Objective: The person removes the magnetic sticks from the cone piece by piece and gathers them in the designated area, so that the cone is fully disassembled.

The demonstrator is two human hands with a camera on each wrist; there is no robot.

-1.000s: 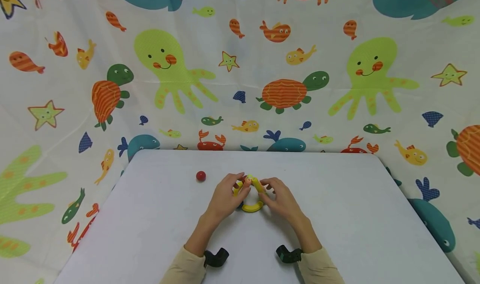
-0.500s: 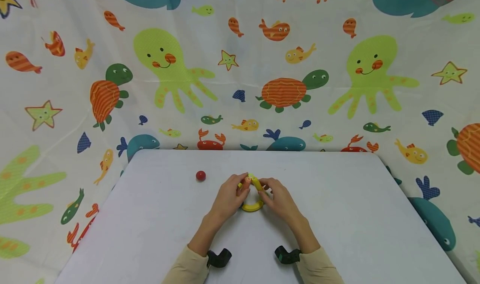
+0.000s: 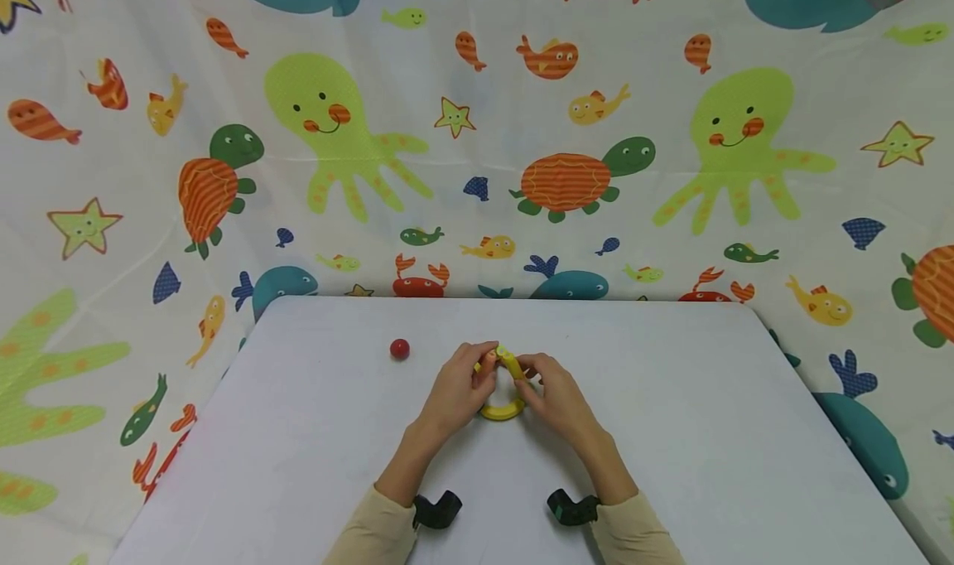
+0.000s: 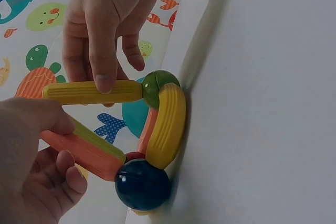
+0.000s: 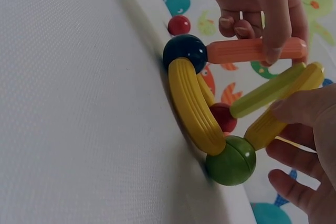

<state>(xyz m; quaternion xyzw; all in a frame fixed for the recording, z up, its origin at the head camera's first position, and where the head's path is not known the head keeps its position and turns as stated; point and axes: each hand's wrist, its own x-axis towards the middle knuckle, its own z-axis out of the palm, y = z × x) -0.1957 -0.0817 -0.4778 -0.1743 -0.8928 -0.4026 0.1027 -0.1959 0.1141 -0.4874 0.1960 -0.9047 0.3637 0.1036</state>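
A frame of magnetic rods and balls stands on the table. Its base joins a blue ball (image 5: 184,53), a green ball (image 5: 231,161) and a red ball (image 5: 224,116) with curved rods, the nearest a yellow curved rod (image 5: 194,108). My left hand (image 3: 456,383) pinches an orange rod (image 5: 236,51) rising from the blue ball. A straight yellow rod (image 5: 262,129) on the green ball is between the thumb and fingers of my right hand (image 3: 555,387). From the red ball leans a lime rod (image 5: 268,90). All three rods tilt inward, tops close together.
A loose red ball (image 3: 399,350) lies on the white table (image 3: 671,416), behind and left of the frame. Beyond the table's back edge hangs a curtain (image 3: 477,159) printed with sea animals.
My left hand has shifted slightly to the right, and its fingers now cover the red parts seen earlier near its fingertips. My right hand keeps its pinch in nearly the same place.
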